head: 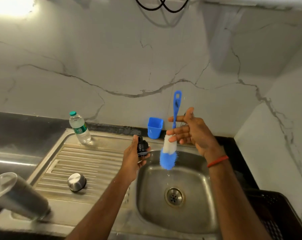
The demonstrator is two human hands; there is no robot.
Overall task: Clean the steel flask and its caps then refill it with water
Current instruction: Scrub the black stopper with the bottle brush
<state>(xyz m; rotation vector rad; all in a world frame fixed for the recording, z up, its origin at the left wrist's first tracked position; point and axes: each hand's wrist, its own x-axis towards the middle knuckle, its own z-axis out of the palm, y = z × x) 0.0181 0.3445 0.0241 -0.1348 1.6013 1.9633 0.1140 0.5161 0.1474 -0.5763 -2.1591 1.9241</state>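
Observation:
My left hand grips a black inner cap at the left rim of the sink basin. My right hand is above the basin with its fingers stretched out, and a blue bottle brush is pinched between them. The brush hangs head down, its handle pointing up, and water drips from it. The steel flask stands open at the near left, blurred. A steel outer cap lies on the drainboard.
A plastic water bottle stands at the back of the drainboard. A blue cup sits against the marble wall behind the sink. A black crate is at the near right. The drain is open.

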